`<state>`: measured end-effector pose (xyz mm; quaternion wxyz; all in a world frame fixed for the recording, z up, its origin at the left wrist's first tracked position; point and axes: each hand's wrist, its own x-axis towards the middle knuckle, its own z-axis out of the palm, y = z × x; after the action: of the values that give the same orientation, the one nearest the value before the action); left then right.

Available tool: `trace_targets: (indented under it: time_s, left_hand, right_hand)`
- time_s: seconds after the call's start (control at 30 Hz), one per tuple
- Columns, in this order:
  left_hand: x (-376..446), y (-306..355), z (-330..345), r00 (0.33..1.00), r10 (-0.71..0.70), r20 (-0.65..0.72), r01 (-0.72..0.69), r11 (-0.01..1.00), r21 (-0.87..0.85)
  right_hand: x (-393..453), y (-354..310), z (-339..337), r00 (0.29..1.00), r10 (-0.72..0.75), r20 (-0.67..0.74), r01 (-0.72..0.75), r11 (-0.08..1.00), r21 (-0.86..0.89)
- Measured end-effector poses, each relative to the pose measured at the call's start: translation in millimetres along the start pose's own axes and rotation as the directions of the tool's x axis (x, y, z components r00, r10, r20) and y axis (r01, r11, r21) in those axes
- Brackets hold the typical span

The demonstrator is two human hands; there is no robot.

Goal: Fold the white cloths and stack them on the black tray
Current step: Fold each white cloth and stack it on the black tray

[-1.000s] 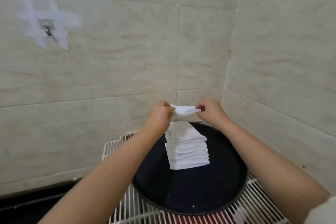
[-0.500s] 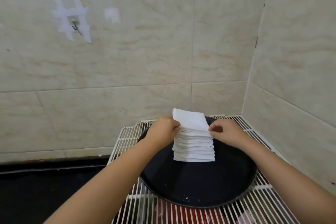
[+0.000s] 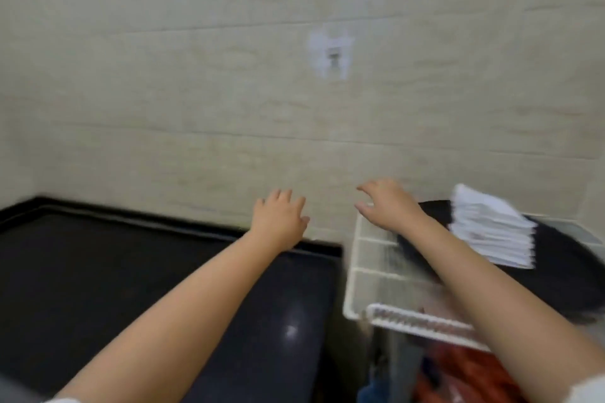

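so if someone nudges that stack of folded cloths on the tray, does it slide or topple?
The stack of folded cloths is tall, narrow and leaning, so it probably topples. Loose soft layers would likely shear apart. It may also slide on the black tray.

Below and to the left of my left hand spreads a black glossy countertop [image 3: 137, 288], its raised dark edge running along the foot of the wall. Beyond my fingers stands a beige tiled wall [image 3: 229, 101] with thin grout lines. Above my right hand a small hook [image 3: 333, 57] sits on a whitish patch (too blurred to read its shape). Under my right forearm lies a white wire rack [image 3: 370, 271]; beneath its near edge something red-orange [image 3: 458, 370] shows, indistinct.
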<state>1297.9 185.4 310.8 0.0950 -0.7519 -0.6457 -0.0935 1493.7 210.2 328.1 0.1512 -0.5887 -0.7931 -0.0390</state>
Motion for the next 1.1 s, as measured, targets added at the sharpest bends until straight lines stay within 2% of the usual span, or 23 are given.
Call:
trace_targets:
  time_s: [0.1, 0.2, 0.33, 0.47, 0.6, 0.77, 0.87, 1.1]
  left_hand:
    - [-67, -103, -15, 0.981, -0.191, -0.030, 0.193, 0.978, 0.080]
    - [-142, -203, -26, 0.915, -0.401, -0.042, 0.403, 0.907, 0.123]
    - [-244, -314, -42, 0.749, -0.663, -0.023, 0.658, 0.738, 0.151]
    - [-329, -401, -43, 0.570, -0.822, -0.007, 0.808, 0.558, 0.191]
    - [-386, -489, -37, 0.430, -0.903, -0.012, 0.883, 0.418, 0.215]
    - [-410, -624, -39, 0.317, -0.948, -0.031, 0.922, 0.300, 0.243]
    - [-406, -705, -53, 0.288, -0.955, -0.071, 0.933, 0.263, 0.243]
    - [-401, -858, -51, 0.288, -0.951, -0.114, 0.937, 0.256, 0.235]
  right_hand:
    - [11, -124, 18, 0.983, -0.182, 0.013, 0.181, 0.983, 0.020]
    - [14, -247, 41, 0.935, -0.344, 0.083, 0.337, 0.937, 0.091]
    - [10, -402, 74, 0.824, -0.546, 0.151, 0.523, 0.836, 0.168]
    - [3, -540, 108, 0.681, -0.709, 0.184, 0.676, 0.705, 0.214]
    - [8, -662, 139, 0.557, -0.810, 0.186, 0.765, 0.587, 0.266]
    - [58, -805, 177, 0.460, -0.877, 0.141, 0.823, 0.481, 0.304]
    - [104, -879, 189, 0.443, -0.889, 0.119, 0.835, 0.457, 0.305]
    - [187, -1008, 230, 0.457, -0.873, 0.168, 0.817, 0.487, 0.307]
